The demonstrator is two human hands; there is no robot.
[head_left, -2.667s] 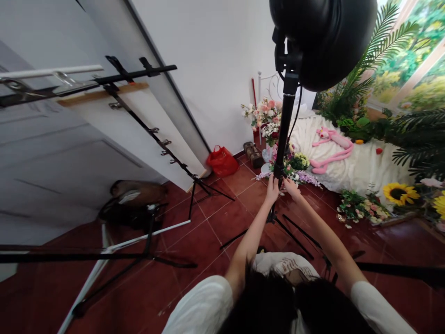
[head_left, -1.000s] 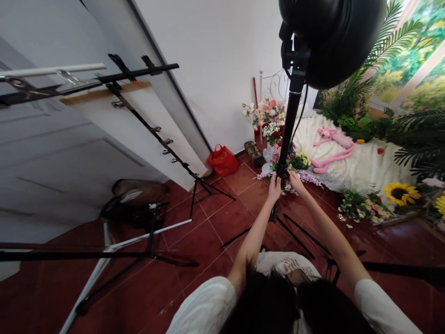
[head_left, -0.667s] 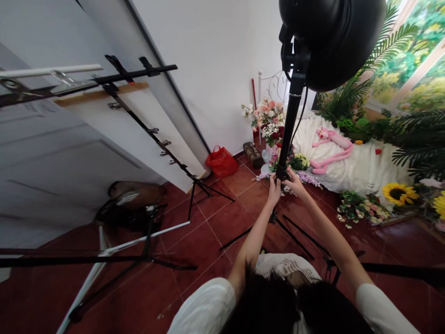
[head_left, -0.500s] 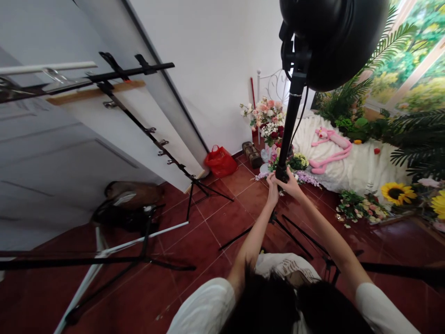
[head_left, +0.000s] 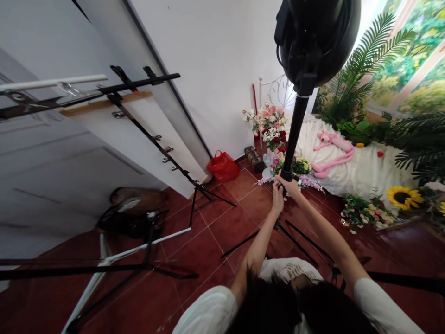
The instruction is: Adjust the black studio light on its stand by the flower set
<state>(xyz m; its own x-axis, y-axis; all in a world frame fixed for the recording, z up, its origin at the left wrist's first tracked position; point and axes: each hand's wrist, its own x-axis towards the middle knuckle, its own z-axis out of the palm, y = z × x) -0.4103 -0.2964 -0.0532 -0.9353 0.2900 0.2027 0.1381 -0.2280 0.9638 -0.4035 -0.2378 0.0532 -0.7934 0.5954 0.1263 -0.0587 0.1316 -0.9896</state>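
Note:
A black light stand (head_left: 295,132) rises in front of me, carrying a large dark studio lamp (head_left: 321,39) at the top of the view. My right hand (head_left: 290,186) is wrapped round the pole just under its black collar. Slightly lower and to the left, my left hand (head_left: 277,198) closes at the same pole, its fingertips pressed close to the right hand. Part of the pole is hidden behind both hands. Below them the stand's black legs (head_left: 301,244) spread over the red tiles. The lamp's front faces away from me.
A white bed (head_left: 365,169) with a pink plush toy (head_left: 335,144) lies ahead right, among flowers (head_left: 269,116) and palm leaves (head_left: 365,60). Left stand a clipped backdrop stand (head_left: 158,144), a red bag (head_left: 223,166) and a white pole (head_left: 149,243). Another stand's legs lie right.
The lamp has shifted left in the view and shows more of its back. My left hand's fingers have curled in at the pole below the collar. The whole view has moved slightly.

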